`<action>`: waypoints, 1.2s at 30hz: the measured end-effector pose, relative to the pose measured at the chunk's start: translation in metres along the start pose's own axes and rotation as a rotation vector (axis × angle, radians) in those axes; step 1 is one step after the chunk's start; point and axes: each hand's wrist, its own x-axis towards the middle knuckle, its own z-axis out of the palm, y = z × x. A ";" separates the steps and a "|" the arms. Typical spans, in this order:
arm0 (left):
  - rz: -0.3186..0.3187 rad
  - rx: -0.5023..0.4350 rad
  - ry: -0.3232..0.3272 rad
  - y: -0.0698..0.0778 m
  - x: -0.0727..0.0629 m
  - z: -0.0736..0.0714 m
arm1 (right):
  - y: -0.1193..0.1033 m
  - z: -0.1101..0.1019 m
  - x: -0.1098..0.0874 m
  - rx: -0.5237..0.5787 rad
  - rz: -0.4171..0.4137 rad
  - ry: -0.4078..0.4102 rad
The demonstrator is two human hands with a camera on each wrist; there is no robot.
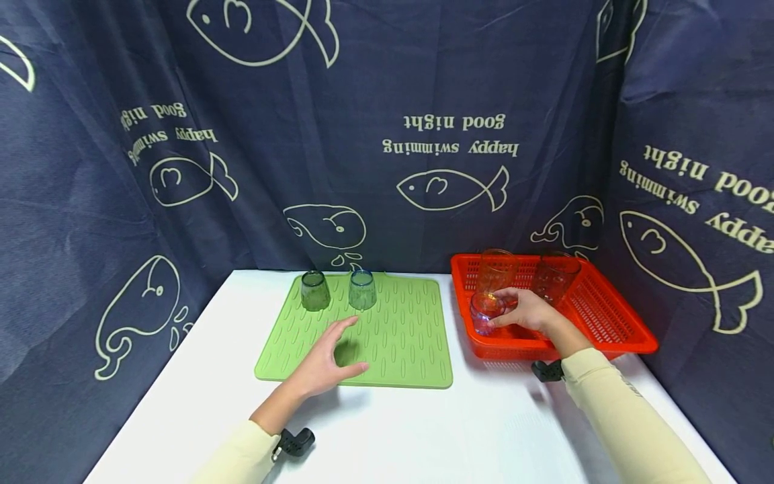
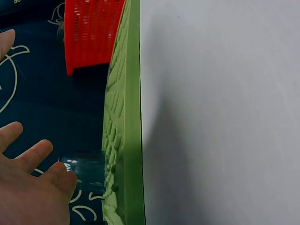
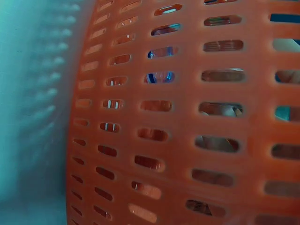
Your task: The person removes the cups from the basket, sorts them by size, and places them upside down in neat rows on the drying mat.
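My right hand reaches into the red plastic basket and holds a small blue-purple drinking glass between thumb and fingers. In the right wrist view, the slotted wall of the basket fills most of the picture, with blue glints of the glass behind it. Over the front of the green drying mat, my left hand holds nothing, thumb and fingers spread apart. At the back of the mat stand a dark green glass and a bluish glass; the left wrist view shows one glass beyond the fingers.
Two larger glasses are in the basket: a tall clear one and a wider one behind my right hand. Mat and basket sit side by side on a white table. A dark blue curtain with fish drawings encloses the back and sides.
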 end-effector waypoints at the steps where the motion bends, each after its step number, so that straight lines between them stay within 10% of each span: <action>1: 0.000 -0.009 -0.002 0.001 0.001 0.001 | 0.001 0.000 0.001 0.001 -0.017 -0.005; 36: 0.011 -0.173 -0.066 0.016 0.038 0.043 | -0.004 -0.003 -0.007 0.126 -0.020 0.076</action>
